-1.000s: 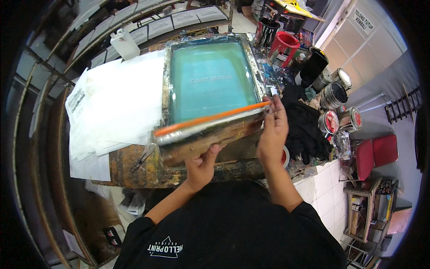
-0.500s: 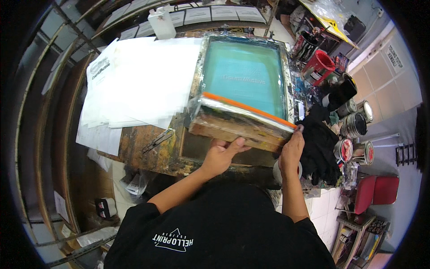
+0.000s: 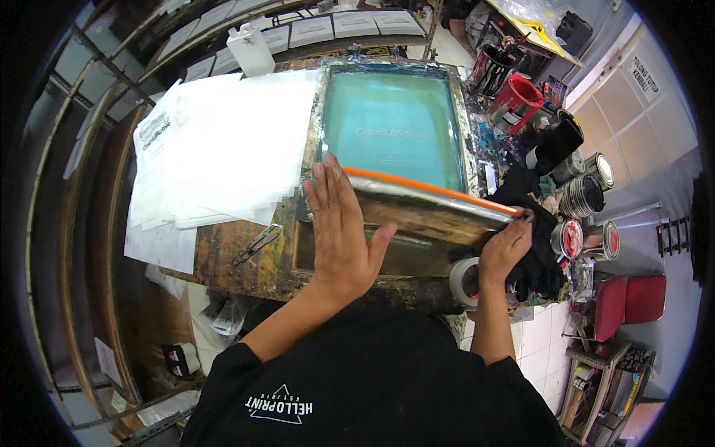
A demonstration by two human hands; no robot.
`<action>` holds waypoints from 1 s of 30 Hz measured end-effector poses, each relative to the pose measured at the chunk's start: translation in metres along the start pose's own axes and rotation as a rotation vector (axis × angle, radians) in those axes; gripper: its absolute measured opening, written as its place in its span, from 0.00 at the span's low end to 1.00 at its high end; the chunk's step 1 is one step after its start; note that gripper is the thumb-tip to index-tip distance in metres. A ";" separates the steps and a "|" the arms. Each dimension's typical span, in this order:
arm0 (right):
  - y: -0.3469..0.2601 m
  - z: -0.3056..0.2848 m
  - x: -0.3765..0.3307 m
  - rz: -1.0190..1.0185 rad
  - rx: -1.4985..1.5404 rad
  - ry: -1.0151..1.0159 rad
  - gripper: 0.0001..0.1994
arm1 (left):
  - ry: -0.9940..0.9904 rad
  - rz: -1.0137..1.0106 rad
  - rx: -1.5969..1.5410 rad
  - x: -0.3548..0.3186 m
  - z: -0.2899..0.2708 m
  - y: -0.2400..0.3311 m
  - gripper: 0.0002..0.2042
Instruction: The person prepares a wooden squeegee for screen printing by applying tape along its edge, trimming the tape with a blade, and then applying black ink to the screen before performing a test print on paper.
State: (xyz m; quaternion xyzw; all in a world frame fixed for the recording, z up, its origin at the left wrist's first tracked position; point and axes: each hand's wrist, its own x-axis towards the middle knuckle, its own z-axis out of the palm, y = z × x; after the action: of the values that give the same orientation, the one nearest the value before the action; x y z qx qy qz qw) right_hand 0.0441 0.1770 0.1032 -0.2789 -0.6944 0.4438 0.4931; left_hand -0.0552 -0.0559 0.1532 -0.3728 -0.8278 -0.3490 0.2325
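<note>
Operator: What are my hands doing?
Observer: Your right hand (image 3: pixel 506 247) is grasping the right end of a long wooden squeegee with a bright orange blade (image 3: pixel 428 212); your left hand (image 3: pixel 342 246) is released, its fingers stretched out and its thumb spread wide, at the squeegee's left end; your palm may be touching that end, but I cannot tell, since the hand itself hides the spot.
Operator: Where exactly is the squeegee?
Observer: It is in front of you, above the near part of a rectangular printing screen with teal mesh and a paint-stained frame (image 3: pixel 372 100); the orange edge runs along its far side, slanting down toward your right hand.
Operator: And around me?
Observer: To your left, a loose stack of large white paper sheets (image 3: pixel 227 149) lies on the paint-stained wooden table (image 3: pixel 212 262); a slim, metallic hand tool (image 3: pixel 257 244) rests near its closest edge; a white, ring-shaped roll (image 3: pixel 459 281) sits just beside your right wrist; a crumpled black cloth (image 3: pixel 542 272) lies beyond that hand; farther off, right of the screen, stands a red, paint-smeared bucket (image 3: pixel 515 106).
</note>
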 end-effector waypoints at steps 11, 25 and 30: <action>-0.023 -0.015 -0.029 0.098 0.008 -0.136 0.22 | 0.020 -0.409 -0.592 -0.015 0.020 -0.052 0.20; 0.011 -0.014 -0.016 0.184 0.141 -0.568 0.21 | -0.432 -0.949 -1.423 -0.052 -0.015 -0.064 0.35; 0.022 -0.005 -0.019 0.188 0.003 -0.293 0.21 | -0.498 -0.687 -2.047 -0.036 0.002 -0.046 0.57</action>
State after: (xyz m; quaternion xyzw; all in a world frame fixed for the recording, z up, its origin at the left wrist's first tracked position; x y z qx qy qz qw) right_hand 0.0546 0.1732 0.0763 -0.2743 -0.7290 0.5249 0.3433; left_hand -0.0692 -0.0924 0.1099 -0.1992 -0.2314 -0.8296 -0.4676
